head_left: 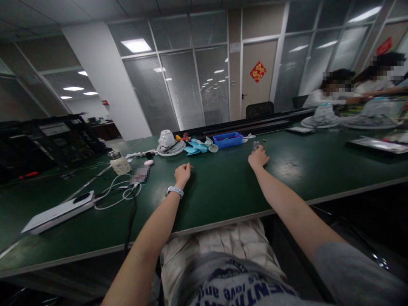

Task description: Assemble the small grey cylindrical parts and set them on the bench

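My right hand (259,159) rests over the green table with its fingers wrapped around a small grey cylindrical part (256,145), whose top shows above the fingers. To the left, my left hand (182,174) is closed above the tabletop, fingers curled together; whether anything is inside is hidden. Beyond the hands lie light-blue fan blades (196,146) and a clear, pale fan blade (211,145). A white fan head (167,139) with its round grille stands behind my left hand. Behind and between both hands is a blue tray (228,140) with small parts in it.
At left are a white power bank-like device (60,211), looped white cables (127,193), a cream jar (120,165) and black equipment (60,138). Two people sit at the far right, near more white fan parts (324,117). A flat tray-like object (381,144) lies at right.
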Tool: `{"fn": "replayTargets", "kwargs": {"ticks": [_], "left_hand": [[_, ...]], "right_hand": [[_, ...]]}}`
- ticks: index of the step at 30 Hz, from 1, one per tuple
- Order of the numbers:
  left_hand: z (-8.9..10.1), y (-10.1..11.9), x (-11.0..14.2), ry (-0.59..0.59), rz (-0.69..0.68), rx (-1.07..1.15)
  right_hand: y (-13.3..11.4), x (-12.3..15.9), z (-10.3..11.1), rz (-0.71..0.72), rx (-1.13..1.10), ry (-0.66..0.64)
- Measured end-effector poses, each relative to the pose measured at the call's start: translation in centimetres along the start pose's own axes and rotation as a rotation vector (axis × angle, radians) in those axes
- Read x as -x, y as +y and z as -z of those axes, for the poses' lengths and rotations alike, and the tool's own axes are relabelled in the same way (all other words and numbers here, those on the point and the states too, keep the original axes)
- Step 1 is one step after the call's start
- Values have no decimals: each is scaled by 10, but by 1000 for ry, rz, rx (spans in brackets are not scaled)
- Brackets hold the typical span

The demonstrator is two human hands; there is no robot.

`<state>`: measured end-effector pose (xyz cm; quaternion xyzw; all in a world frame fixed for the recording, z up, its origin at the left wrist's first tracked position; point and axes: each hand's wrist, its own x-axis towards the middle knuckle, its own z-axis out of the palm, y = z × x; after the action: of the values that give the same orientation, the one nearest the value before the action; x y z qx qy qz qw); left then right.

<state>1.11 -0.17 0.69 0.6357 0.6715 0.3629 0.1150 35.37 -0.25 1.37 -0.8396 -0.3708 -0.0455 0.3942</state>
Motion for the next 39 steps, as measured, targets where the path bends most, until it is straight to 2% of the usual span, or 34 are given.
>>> {"fn": "replayTargets", "kwargs": {"ticks": [4,11,13,15,19,22,25,29,33,39], "left_hand": [[-1,-2,-2,-7,1,10],[-2,-2,-2,-4,-7,-4],[-3,-3,-2,-4,-5,7],[-3,-2,-3,3,-4,27],[0,3,0,47,-23,132],[3,13,8,76,-104,266],[2,23,16,122,-216,289],[-1,30,21,127,-349,238],[-2,31,21,130,-347,187],[2,38,21,165,-278,174]], "right_hand": [[10,-8,-1,-108,17,127],[11,-12,-4,-166,0,172],[10,-11,-1,-111,-36,192],[4,-7,3,53,-93,183],[-29,21,3,517,-265,37],[-63,62,-9,687,-410,-200],[-89,104,-23,785,-540,-447],[-101,138,-30,852,-613,-622],[-99,143,-28,853,-600,-661],[-97,143,-25,889,-563,-629]]}}
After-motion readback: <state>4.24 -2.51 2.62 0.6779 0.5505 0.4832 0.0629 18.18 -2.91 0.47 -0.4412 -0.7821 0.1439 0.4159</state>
